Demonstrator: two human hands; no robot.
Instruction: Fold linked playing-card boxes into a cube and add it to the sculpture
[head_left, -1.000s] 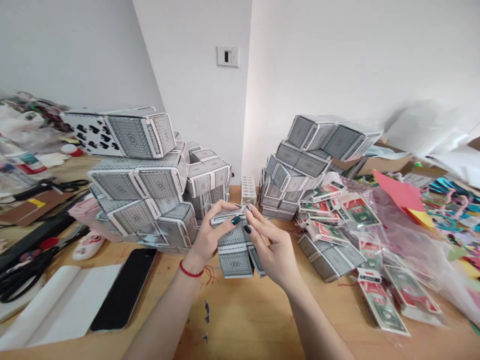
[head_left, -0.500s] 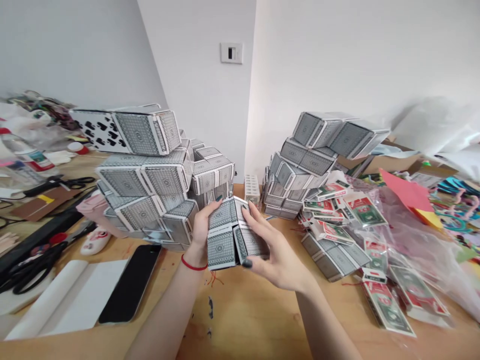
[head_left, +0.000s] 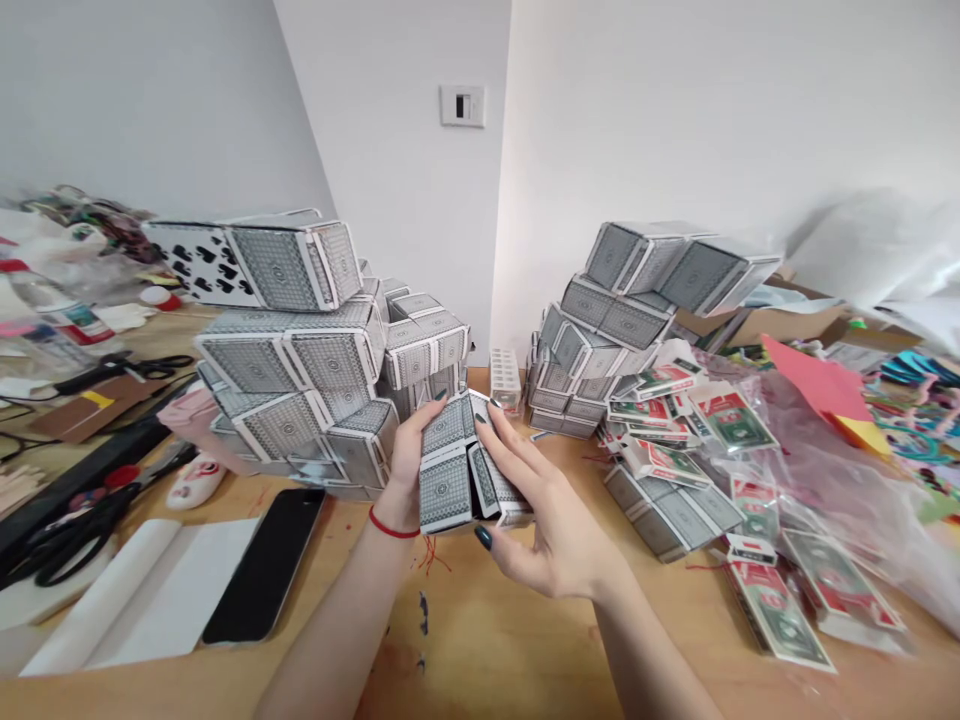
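Observation:
A box folded from grey-backed playing cards [head_left: 444, 492] is held over the wooden table at the centre. Round its left side my left hand [head_left: 409, 455] is closed, thumb along the upper edge. My right hand [head_left: 551, 510] grips the far right part with its fingers, while its thumb stands off the near edge. On the right part of the box one card panel [head_left: 486, 482] tilts up, leaving a dark gap beside it. Stacks of similar card boxes stand at the left [head_left: 330, 365] and the right [head_left: 611, 315].
A black phone [head_left: 264, 565] and white paper [head_left: 169, 590] lie at the left, near black scissors [head_left: 90, 530]. Red-and-green card packs [head_left: 776, 610] are spread on the right among clear plastic bags. Behind my hands stands a small white slotted box [head_left: 505, 375].
The right thumb has come away from the box's near edge. The card panel on its right part now tilts up more, and the gap there is wider.

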